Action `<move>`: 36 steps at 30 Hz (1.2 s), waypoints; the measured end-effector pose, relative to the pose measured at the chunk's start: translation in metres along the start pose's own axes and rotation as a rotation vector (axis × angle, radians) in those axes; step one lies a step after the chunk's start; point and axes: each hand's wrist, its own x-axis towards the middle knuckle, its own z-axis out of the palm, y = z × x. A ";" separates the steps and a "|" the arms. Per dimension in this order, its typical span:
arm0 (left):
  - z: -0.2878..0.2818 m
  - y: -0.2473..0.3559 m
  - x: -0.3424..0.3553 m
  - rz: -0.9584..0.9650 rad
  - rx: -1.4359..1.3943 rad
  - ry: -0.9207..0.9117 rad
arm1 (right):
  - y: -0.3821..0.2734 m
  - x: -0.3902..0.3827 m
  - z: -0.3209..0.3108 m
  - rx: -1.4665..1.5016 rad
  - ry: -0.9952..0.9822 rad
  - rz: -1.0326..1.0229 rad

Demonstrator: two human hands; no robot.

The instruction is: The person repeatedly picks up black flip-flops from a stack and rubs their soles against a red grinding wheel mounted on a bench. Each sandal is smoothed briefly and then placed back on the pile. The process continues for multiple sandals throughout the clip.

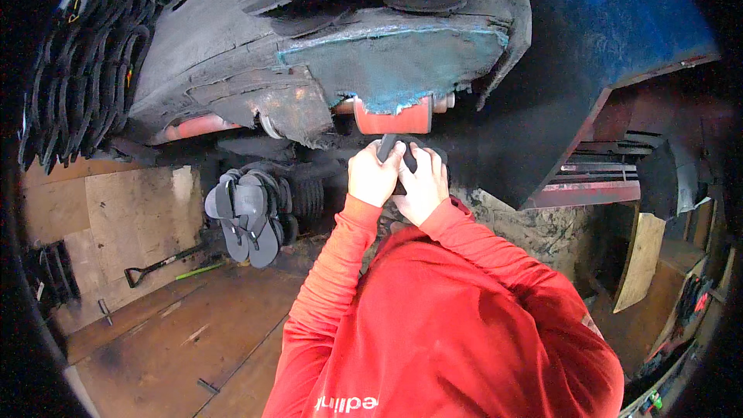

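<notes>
My left hand [367,175] and my right hand [425,181] are close together, fingers closed around a dark grey flip-flop sole [386,145], seen mostly edge-on. Parts of it are hidden by my fingers and thumbs. The sole's upper tip is just below an orange-red sanding drum [393,121]; I cannot tell whether they touch. A torn teal cloth flap [402,66] hangs over the top of the drum.
Stacked dark soles [93,70] stand at the far left, and more lie on the dusty machine top [209,39]. Grey flip-flops [251,213] hang in a bunch at left. A blue metal panel [619,23] rises at right. A black-handled tool [159,265] lies on the floor.
</notes>
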 end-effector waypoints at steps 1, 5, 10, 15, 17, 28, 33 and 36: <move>-0.001 0.000 -0.001 -0.033 -0.022 -0.015 | 0.000 0.000 -0.002 -0.012 -0.001 -0.015; -0.004 0.004 -0.008 -0.015 -0.103 0.001 | 0.000 0.003 -0.007 -0.016 0.017 -0.055; -0.010 0.008 -0.016 0.064 -0.090 0.077 | 0.000 0.004 -0.004 0.005 0.085 -0.134; -0.021 0.014 -0.031 0.149 -0.079 0.136 | 0.000 0.005 0.004 0.006 0.196 -0.227; -0.024 0.017 -0.036 0.208 -0.079 0.183 | -0.001 0.006 0.006 -0.008 0.233 -0.273; -0.017 0.007 -0.017 0.069 0.046 0.051 | 0.003 0.010 0.005 0.006 0.181 -0.213; -0.021 0.007 -0.054 0.201 -0.207 0.199 | 0.004 0.006 0.008 -0.025 0.355 -0.388; -0.029 -0.004 -0.070 0.244 -0.166 0.257 | 0.006 -0.005 0.003 0.166 0.272 -0.472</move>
